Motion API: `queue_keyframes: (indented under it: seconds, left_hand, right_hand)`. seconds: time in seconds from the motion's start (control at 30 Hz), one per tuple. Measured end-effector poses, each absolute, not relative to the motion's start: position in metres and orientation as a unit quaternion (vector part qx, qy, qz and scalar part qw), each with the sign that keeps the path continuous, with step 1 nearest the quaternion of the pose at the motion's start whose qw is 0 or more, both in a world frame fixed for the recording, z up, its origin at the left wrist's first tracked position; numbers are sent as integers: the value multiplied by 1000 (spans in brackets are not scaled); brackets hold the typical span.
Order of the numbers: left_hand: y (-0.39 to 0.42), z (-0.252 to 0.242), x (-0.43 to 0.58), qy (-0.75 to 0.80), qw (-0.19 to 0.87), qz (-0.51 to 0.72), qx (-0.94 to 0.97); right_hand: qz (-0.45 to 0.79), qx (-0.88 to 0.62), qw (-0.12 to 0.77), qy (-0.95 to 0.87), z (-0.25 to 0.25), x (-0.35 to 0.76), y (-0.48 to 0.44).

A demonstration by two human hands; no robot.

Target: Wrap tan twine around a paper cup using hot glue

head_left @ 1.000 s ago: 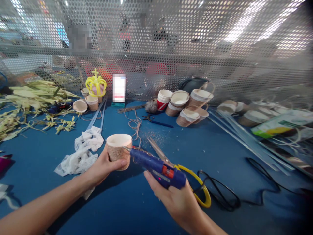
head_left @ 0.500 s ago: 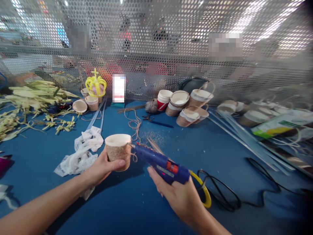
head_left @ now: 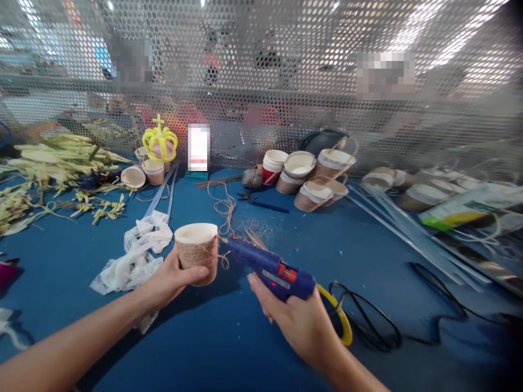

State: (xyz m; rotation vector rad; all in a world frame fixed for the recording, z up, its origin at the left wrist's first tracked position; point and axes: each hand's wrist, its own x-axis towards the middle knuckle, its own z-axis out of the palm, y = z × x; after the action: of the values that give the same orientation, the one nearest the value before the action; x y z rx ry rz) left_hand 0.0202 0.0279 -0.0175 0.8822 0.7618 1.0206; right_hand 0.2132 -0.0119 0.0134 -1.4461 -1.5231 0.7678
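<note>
My left hand [head_left: 174,277] is closed around a paper cup [head_left: 196,258] wrapped in brown twine, its white mouth facing up. A loose twine end curls out from the cup's right side. In my right hand [head_left: 300,321] is a blue glue gun [head_left: 272,269] with an orange part near its rear and a small lit red light. Its metal nozzle points left and is at the cup's right side just below the rim; whether it touches I cannot tell. Behind the cup lies a loose length of twine [head_left: 223,207] on the blue table.
White lace [head_left: 149,239] lies left of the cup. Wrapped cups [head_left: 312,193], a yarn ball [head_left: 252,178] and pliers [head_left: 250,198] stand or lie farther back. Corn husks [head_left: 61,155] are heaped left. Clear glue sticks [head_left: 408,234] and a black cord [head_left: 376,321] lie right. A perforated metal screen [head_left: 245,109] closes the back.
The glue gun's nozzle has shifted slightly up at the cup's rim side, and its rear has moved a little left. The cup has moved very slightly left. Both grips stay the same.
</note>
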Motion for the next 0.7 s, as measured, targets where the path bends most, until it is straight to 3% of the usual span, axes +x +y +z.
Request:
queue_keyframes:
  seconds: [0.33, 0.57, 0.7]
  left_hand:
    - [28, -20, 20, 346, 712, 463, 399]
    - [28, -20, 19, 357, 721, 444, 395]
    - [28, -22, 18, 372, 717, 448, 384]
  right_hand:
    - [310, -574, 431, -624, 15, 214, -10]
    - [409, -624, 363, -558, 32, 219, -5]
    - [438, -600, 425, -518, 37, 239, 8]
